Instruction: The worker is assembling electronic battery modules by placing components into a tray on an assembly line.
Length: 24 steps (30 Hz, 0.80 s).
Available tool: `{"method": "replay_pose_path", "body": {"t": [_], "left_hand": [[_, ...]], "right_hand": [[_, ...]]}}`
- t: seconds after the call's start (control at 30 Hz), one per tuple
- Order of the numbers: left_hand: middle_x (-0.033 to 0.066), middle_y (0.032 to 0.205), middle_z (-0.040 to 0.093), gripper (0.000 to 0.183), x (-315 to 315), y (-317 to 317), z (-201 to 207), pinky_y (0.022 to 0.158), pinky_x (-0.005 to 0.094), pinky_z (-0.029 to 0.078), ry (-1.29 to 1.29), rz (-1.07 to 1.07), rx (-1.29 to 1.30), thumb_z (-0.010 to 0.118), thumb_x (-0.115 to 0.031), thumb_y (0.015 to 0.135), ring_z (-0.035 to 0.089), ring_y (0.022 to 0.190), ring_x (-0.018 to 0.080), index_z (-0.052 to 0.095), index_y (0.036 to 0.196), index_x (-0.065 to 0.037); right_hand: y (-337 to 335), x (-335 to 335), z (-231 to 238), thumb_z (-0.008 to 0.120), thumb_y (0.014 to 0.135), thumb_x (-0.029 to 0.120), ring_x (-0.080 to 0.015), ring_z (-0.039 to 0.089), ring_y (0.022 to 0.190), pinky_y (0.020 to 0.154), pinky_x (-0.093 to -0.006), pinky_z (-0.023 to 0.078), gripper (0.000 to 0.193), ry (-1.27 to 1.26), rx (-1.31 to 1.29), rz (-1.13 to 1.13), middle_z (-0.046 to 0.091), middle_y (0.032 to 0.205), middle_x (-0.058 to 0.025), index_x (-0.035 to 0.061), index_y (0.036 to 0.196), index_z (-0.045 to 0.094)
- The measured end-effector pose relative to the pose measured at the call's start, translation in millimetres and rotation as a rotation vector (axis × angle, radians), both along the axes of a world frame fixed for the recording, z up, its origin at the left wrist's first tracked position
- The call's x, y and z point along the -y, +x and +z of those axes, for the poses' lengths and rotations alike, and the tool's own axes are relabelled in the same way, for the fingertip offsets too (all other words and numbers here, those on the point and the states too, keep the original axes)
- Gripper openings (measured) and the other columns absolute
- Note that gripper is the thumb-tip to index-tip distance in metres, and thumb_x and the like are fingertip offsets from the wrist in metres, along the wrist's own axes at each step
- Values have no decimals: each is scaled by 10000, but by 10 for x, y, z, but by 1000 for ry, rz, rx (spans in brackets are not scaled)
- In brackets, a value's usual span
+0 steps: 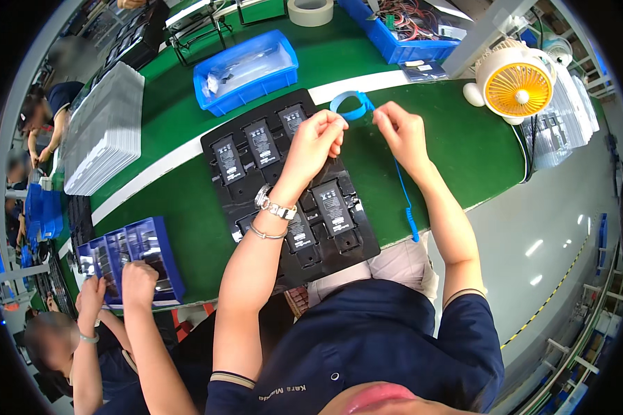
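Note:
A blue anti-static wrist strap [354, 113] forms a loop between my two hands, above the far right corner of a black tray [356, 243]. My left hand [318, 142], with a watch and a bangle on its wrist, closes its fingers at the loop's left side. My right hand [403, 135] pinches the strap's other side, near its buckle. From there a blue cord [403, 187] runs down to a coiled part at the table's near edge. Flat black batteries [333, 207] lie in the tray's slots, partly hidden by my left forearm.
Beyond the tray stands a blue bin [246, 100] with clear plastic bags. A fan [516, 86] is at the right, a stack of grey trays [107, 131] at the left. A co-worker's hands [138, 283] work at a blue divided box [169, 263] at lower left.

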<state>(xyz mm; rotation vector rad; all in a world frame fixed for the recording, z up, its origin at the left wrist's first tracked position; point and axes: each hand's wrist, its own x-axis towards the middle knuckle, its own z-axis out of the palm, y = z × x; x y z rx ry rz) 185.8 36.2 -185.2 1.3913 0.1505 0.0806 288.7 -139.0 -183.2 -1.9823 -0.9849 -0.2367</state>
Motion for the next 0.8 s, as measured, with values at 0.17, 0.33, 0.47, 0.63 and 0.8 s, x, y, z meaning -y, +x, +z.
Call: {"method": "replay_pose_path", "body": {"t": [0.17, 0.33, 0.47, 0.63, 0.8], "left_hand": [[-32, 716, 525, 196, 1, -10, 11, 575, 188, 410, 54, 16, 18, 512, -220, 987, 483, 621, 44, 584, 947, -42], [-19, 695, 538, 200, 8, -15, -24, 549, 199, 435, 91, 13, 55, 492, -193, 990, 518, 598, 55, 582, 931, -25], [-20, 699, 540, 201, 18, -37, -20, 553, 198, 439, 125, 22, 61, 494, -198, 991, 520, 598, 53, 586, 932, -29], [-38, 717, 536, 191, 32, -37, -26, 570, 187, 426, 133, 13, 44, 499, -204, 993, 509, 610, 42, 597, 956, -45], [-32, 716, 540, 178, 66, -11, -47, 565, 189, 435, 130, 13, 72, 494, -184, 991, 517, 619, 41, 599, 963, -42]], "right_hand": [[248, 105, -14, 509, 961, 180, -28, 377, 479, 440, -210, 272, 184, 156, -604, -53, 470, 570, 33, 28, 911, 598], [249, 111, 23, 506, 958, 175, -34, 386, 482, 438, -200, 286, 166, 217, -633, -4, 496, 610, 23, 34, 992, 589], [261, 125, 81, 521, 946, 165, -37, 392, 492, 450, -207, 291, 167, 229, -713, 90, 488, 591, 27, 23, 970, 607], [255, 105, 58, 529, 942, 171, -46, 407, 516, 476, -220, 306, 193, -2, -690, 83, 469, 583, 30, 2, 951, 622], [333, 224, 67, 518, 971, 200, -45, 328, 466, 442, -209, 264, 200, 482, -1079, 438, 407, 583, 41, 20, 993, 601]]}}
